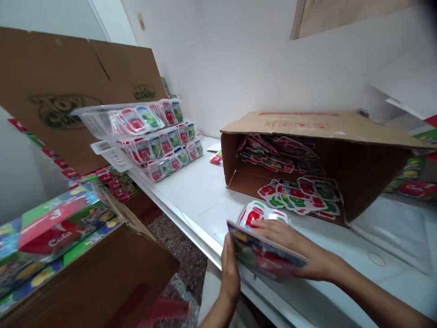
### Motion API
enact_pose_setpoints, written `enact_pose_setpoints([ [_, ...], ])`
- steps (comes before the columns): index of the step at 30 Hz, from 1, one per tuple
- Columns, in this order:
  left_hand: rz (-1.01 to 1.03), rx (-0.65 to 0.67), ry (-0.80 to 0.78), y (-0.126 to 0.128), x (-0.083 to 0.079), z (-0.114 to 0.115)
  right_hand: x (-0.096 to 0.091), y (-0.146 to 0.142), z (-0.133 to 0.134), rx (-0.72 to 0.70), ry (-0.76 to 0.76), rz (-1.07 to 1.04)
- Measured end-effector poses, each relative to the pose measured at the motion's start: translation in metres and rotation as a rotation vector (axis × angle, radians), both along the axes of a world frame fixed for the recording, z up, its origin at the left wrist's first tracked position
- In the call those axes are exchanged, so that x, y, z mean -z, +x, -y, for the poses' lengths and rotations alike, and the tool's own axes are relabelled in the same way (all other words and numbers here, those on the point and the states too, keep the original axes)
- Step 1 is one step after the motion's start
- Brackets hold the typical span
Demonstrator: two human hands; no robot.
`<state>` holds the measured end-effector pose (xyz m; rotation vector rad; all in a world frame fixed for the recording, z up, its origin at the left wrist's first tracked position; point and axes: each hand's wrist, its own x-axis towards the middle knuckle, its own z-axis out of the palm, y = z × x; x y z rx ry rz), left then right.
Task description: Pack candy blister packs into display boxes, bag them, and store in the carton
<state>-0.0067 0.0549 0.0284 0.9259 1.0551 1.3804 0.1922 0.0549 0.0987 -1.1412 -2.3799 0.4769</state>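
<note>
Left hand (230,269) gripped the end of a colourful box (269,256) at the desk's (205,191) front edge. Right hand (294,246) held its top, fingers stretched out, packets (256,213) just behind.

Blurred print on the colourful card (269,257)

white table (191,196) with tipped carton (358,132), stacked trays (112,150)

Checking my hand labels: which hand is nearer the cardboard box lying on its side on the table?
Right. The right hand lies on the printed card, just in front of the cardboard box; the left hand holds the card's left end, farther from it.
</note>
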Motion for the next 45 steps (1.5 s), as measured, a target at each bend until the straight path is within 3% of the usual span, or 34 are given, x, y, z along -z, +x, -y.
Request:
enact_pose_setpoints([
  [2, -0.021, 0.046, 0.108, 0.0, 0.004, 0.026, 0.002, 0.011, -0.005, 0.15, -0.002, 0.004],
  [4, -0.008, 0.099, 0.179, 0.003, 0.002, 0.039, 0.003, 0.017, -0.018, 0.317, -0.061, 0.055],
  [5, -0.004, 0.115, 0.183, 0.005, -0.001, 0.041, 0.002, 0.016, -0.025, 0.336, -0.104, 0.093],
  [10, -0.046, 0.145, 0.12, 0.011, -0.01, 0.037, -0.006, 0.004, -0.04, 0.078, -0.214, 0.193],
  [20, -0.103, 0.056, 0.138, 0.013, -0.002, 0.044, 0.003, -0.004, -0.022, 0.088, -0.105, 0.285],
  [27, -0.18, 0.016, 0.133, 0.011, 0.019, 0.046, -0.012, -0.02, -0.01, -0.188, -0.157, 0.21],
  [35, -0.169, 0.045, 0.112, 0.02, 0.019, 0.052, -0.01, -0.02, 0.009, -0.22, -0.17, 0.23],
  [37, -0.159, 0.038, 0.127, 0.022, 0.019, 0.053, -0.008, -0.019, 0.008, -0.169, -0.132, 0.168],
  [41, -0.181, 0.018, 0.121, 0.021, 0.021, 0.055, -0.004, -0.016, -0.006, 0.145, -0.031, 0.097],
  [45, -0.167, 0.049, 0.066, 0.019, 0.019, 0.055, -0.004, -0.018, -0.016, 0.161, -0.091, 0.205],
])
